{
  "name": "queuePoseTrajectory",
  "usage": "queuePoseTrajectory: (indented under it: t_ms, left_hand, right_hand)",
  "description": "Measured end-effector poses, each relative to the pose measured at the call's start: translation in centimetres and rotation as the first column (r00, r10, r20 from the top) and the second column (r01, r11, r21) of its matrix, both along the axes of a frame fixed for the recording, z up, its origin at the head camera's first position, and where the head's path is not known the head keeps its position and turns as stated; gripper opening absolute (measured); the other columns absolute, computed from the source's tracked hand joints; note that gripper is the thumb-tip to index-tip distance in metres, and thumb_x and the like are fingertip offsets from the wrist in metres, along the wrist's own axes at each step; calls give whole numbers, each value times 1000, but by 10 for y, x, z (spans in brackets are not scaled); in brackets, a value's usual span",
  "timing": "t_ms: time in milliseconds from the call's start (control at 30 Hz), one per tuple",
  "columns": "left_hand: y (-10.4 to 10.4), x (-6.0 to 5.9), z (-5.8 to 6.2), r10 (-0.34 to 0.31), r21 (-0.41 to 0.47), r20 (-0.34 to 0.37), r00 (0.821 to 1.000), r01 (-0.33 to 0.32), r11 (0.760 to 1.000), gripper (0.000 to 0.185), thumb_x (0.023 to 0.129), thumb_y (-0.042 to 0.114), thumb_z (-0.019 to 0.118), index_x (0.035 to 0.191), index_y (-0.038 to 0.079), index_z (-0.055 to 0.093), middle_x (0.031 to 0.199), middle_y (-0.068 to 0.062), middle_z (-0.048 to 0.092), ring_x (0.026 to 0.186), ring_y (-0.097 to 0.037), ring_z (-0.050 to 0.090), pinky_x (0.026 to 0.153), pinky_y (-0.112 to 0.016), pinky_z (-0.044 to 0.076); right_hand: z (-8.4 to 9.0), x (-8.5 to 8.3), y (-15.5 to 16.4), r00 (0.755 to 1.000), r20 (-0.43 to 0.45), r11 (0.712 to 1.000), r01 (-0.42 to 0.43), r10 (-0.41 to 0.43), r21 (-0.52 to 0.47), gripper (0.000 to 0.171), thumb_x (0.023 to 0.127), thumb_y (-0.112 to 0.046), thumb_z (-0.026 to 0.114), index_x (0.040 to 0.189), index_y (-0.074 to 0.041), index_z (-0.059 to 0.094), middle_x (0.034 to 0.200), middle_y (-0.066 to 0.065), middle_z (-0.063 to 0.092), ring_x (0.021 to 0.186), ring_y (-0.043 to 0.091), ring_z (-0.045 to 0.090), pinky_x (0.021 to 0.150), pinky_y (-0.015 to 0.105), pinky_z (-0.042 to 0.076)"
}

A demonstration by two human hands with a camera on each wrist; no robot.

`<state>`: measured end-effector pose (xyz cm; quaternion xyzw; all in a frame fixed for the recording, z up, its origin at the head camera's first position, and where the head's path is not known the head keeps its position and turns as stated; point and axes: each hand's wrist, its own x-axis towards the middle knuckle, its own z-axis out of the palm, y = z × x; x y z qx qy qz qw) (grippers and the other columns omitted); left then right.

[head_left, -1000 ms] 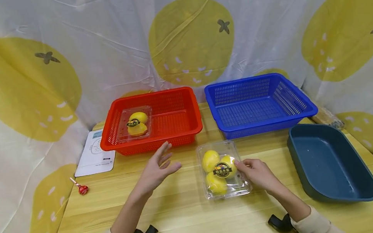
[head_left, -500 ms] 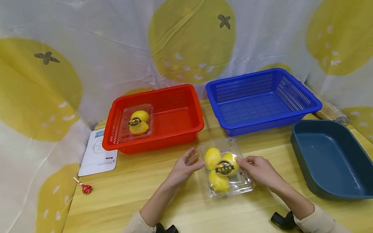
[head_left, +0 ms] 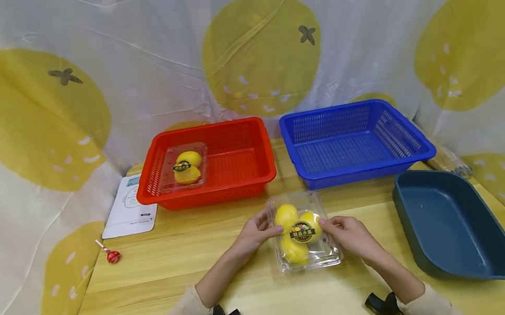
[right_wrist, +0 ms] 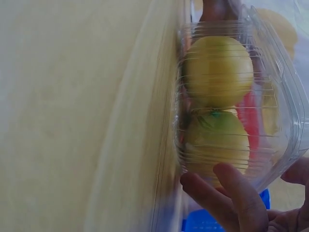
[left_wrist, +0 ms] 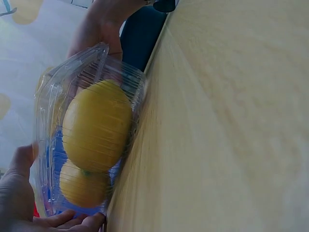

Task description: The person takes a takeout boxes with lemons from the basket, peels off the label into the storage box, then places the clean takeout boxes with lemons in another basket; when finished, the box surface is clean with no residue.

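A clear plastic fruit box (head_left: pixel 322 259) with a round black label stands on the table between the hands. Three lemons (head_left: pixel 286 216) show through its lid. My left hand (head_left: pixel 252 235) grips the left side, thumb over the lid; in the left wrist view its fingers (left_wrist: pixel 67 222) lie low against the box. On the right side, my right hand (head_left: pixel 352 234) holds the box with the thumb on top. In the right wrist view, its fingertips (right_wrist: pixel 224 171) touch the ribbed wall near a lemon (right_wrist: pixel 219 72). The box's underside is hidden.
Behind stand a red basket (head_left: pixel 246 182) holding another fruit box (head_left: pixel 167 181) and a blue basket (head_left: pixel 343 149). To the right is a dark teal tub (head_left: pixel 450 228). A lollipop (head_left: pixel 112 256) and a white card (head_left: pixel 128 209) lie at the left.
My left hand has moved right, from apart from the fruit box to gripping its left side. My right hand keeps its hold, and the box stays nearly in place.
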<state>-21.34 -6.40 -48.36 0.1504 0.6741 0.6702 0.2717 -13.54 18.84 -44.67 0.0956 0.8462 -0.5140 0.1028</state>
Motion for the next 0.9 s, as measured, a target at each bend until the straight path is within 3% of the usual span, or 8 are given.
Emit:
queuePoseTrajectory:
  t_ms: [333, 500, 667, 833, 900]
  left_hand:
    - [0, 4, -3, 5, -3, 2, 1000, -5, 1000, 83, 87, 25, 74, 152, 0, 28, 159, -14, 30, 146, -31, 31, 115, -42, 34]
    - [0, 5, 0, 21, -6, 0, 1000, -21, 1000, 86, 86, 28, 75, 152, -1, 27, 159, -16, 29, 145, -34, 32, 114, -42, 35]
    - [-1, 4, 1, 25, -5, -7, 1000, -25, 1000, 87, 86, 29, 75, 152, -1, 26, 159, -17, 29, 145, -35, 31, 115, -44, 33]
    - [-1, 2, 0, 28, -4, -4, 1000, -28, 1000, 87, 86, 28, 75, 152, -1, 26, 159, -17, 29, 146, -34, 30, 116, -44, 32]
    - [-1, 2, 0, 32, -5, 0, 999, -32, 999, 87, 86, 28, 75, 152, -1, 26, 158, -18, 29, 145, -34, 31, 116, -44, 32]
  right_hand:
    - [-1, 5, 1, 1000, 18, 1000, -3, 3, -13, 56, 94, -50, 58, 116, 1, 66, 74, 3, 61, 61, 13, 47, 50, 24, 41]
    - [5, 3, 4, 999, -2, 999, -38, 38, 26, 61, 93, -49, 60, 126, 3, 60, 99, 14, 70, 77, 18, 62, 60, 29, 53]
    - [21, -2, 11, 993, -94, 993, -62, 71, 99, 63, 93, -42, 64, 136, 3, 52, 127, 24, 63, 110, 32, 66, 82, 38, 59]
    - [41, -12, 12, 961, -248, 966, -60, 124, 252, 55, 89, -35, 70, 132, -3, 57, 120, 18, 66, 102, 29, 65, 80, 36, 58]
    - [48, -16, 8, 944, -283, 959, -94, 172, 269, 54, 86, -31, 74, 130, -3, 60, 113, 15, 67, 95, 24, 64, 79, 33, 57]
